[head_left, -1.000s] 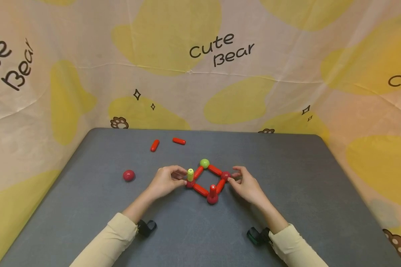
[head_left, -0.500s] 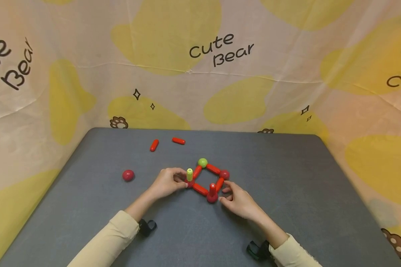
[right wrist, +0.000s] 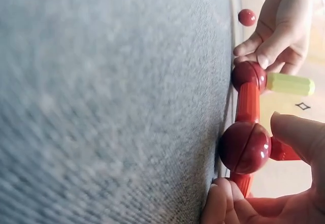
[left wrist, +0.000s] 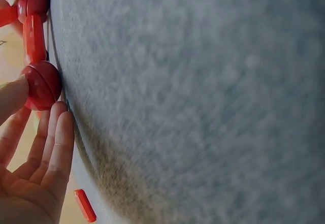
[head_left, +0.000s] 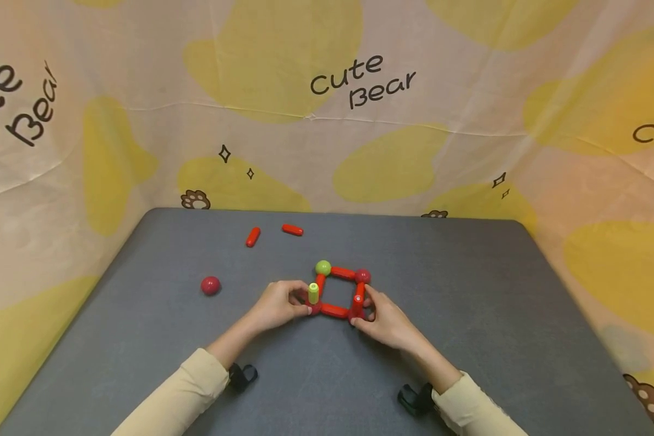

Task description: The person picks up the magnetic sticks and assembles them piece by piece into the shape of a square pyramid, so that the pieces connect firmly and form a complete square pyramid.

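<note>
Red rods and balls form a four-sided frame on the grey table, with a green ball [head_left: 323, 267] at the far left corner and a red ball [head_left: 363, 277] at the far right. My left hand [head_left: 277, 306] pinches the near left red ball [left wrist: 43, 86] between thumb and fingertips; a yellow-green rod [head_left: 313, 293] stands up from it. With thumb and fingers on either side, my right hand [head_left: 388, 321] holds the near right red ball [right wrist: 245, 147], which bears an upright red rod [head_left: 357, 304]. A red rod [head_left: 335, 311] joins these two balls.
Two loose red rods lie towards the back, one slanted [head_left: 253, 237] and one nearly level [head_left: 292, 230]. Left of the frame sits a single red ball [head_left: 211, 286]. A printed cloth [head_left: 381, 157] rises behind the table [head_left: 458, 260].
The frame has turned so its near side lies almost level across the view. My right hand has moved from the far right ball to the near right one; my left stays at its ball.
</note>
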### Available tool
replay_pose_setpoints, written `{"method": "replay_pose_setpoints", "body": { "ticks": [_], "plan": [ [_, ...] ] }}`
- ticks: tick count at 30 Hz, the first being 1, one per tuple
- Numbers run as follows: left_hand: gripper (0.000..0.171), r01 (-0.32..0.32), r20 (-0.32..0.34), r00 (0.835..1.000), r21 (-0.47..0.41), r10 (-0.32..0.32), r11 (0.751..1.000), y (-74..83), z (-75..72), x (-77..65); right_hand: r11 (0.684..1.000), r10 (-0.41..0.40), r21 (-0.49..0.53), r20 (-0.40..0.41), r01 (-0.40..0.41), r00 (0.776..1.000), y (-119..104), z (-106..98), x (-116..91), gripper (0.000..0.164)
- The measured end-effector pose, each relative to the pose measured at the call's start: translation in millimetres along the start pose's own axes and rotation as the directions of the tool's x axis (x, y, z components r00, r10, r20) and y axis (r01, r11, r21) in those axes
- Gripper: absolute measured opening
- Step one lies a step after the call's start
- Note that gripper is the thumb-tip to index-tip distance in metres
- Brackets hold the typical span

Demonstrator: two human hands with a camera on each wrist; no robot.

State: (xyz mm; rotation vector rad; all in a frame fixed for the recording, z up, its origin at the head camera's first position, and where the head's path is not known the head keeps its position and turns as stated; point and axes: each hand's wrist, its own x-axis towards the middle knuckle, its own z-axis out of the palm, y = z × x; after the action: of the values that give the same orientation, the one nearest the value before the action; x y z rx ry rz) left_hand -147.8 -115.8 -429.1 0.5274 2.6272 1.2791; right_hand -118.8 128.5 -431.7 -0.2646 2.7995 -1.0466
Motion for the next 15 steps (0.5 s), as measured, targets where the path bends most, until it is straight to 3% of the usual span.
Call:
{"method": "replay_pose_setpoints", "body": {
  "ticks": [8,15],
  "plan": [
    [0.022,-0.008,0.022,1.0,-0.024,0.008,1.0,2.4,6.7,-4.8,0.998,-0.058,-0.005,-0.001,0.058,0.998,6,-4,8,0.064],
    [0.021,-0.057,0.053,0.997,-0.039,0.059,0.998,5.9,12.7,-7.0,0.997,-0.075,0.001,-0.045,0.075,0.996,12,-7,16,0.047]
  ]
}}
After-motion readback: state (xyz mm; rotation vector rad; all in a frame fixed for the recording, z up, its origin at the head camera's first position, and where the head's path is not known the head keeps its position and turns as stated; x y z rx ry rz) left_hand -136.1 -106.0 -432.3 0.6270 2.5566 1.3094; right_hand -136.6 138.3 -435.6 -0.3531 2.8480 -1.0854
